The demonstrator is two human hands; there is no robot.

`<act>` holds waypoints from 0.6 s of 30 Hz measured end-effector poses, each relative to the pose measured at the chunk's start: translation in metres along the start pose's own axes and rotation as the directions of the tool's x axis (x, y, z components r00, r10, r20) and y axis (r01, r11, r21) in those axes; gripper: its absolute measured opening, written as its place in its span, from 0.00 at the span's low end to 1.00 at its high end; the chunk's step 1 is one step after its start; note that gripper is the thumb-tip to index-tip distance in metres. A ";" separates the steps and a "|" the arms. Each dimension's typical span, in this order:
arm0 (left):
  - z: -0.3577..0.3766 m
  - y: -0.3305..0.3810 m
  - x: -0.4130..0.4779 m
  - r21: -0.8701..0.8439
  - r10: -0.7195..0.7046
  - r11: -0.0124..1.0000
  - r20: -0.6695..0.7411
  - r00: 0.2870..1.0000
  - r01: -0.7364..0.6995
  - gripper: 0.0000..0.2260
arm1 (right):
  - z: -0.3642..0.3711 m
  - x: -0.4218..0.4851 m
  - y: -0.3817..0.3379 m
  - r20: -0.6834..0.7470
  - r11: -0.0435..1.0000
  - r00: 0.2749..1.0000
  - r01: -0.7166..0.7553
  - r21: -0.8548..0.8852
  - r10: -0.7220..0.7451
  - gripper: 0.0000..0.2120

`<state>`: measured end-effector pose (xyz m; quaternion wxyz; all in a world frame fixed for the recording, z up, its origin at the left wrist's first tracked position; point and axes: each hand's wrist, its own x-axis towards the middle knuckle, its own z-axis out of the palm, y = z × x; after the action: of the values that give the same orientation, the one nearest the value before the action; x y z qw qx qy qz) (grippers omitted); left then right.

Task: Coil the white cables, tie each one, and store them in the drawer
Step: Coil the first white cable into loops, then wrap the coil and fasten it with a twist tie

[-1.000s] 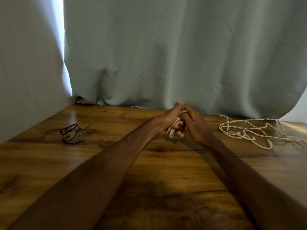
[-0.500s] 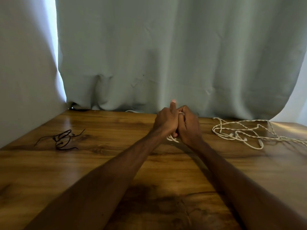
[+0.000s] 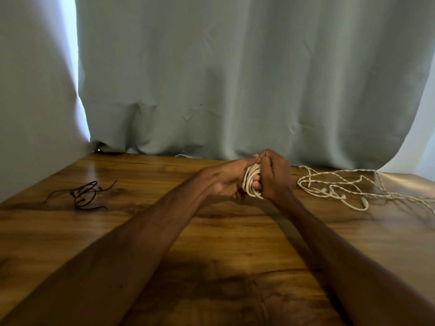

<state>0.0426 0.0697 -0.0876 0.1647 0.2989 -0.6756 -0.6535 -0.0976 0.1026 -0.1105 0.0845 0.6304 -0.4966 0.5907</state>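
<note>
Gripping a white cable coil (image 3: pixel 250 182) between left hand (image 3: pixel 226 179) and right hand (image 3: pixel 275 178), fingers (image 3: pixel 256 185) curled round it, just above the table (image 3: pixel 211 231). Got a loose white cable (image 3: pixel 341 189) on the right, black cord (image 3: pixel 84 195) far left.

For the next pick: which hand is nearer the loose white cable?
Right. The right hand sits left of the loose white cable; the left hand farther left.

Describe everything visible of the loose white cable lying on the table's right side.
The loose white twisted cable lies uncoiled and untied on the wooden tabletop, right of the right hand. It looks like pale strands twisted together, sprawled in flat overlapping loops, one run trailing out of view rightward. Only the table touches it.
</note>
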 end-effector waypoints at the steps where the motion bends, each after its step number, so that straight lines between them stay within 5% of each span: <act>1: -0.001 0.000 -0.001 -0.041 0.007 0.999 0.055 0.998 -0.005 0.30 | -0.001 0.000 -0.002 0.001 1.000 1.000 -0.005 0.026 0.005 0.17; 3: 0.002 0.001 0.000 -0.076 0.040 0.996 0.076 0.996 -0.035 0.27 | -0.004 -0.002 -0.002 0.005 0.998 1.000 -0.010 0.064 0.010 0.15; 6: 0.019 0.001 0.012 -0.008 0.095 0.995 -0.206 0.974 -0.098 0.26 | -0.007 -0.004 0.005 0.050 0.995 0.998 -0.028 0.093 0.024 0.17; 10: 0.028 -0.008 0.011 0.189 0.254 0.966 -0.529 0.810 -0.179 0.20 | -0.005 -0.016 -0.010 0.190 0.976 0.972 -0.164 0.143 0.135 0.14; 14: 0.008 -0.017 -0.027 0.258 0.294 0.953 -0.639 0.711 -0.162 0.22 | 0.012 -0.023 -0.036 0.311 0.815 0.905 -0.403 0.416 0.289 0.13; 18: -0.044 -0.021 -0.078 0.345 0.348 0.931 -0.740 0.576 -0.119 0.26 | 0.052 -0.028 -0.063 0.416 0.675 0.829 -0.551 0.490 0.374 0.18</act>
<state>0.1330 0.0840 -0.0910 0.4906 0.4821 -0.6452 -0.3328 -0.0122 0.1122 -0.1185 -0.3414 0.5530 -0.4384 0.6209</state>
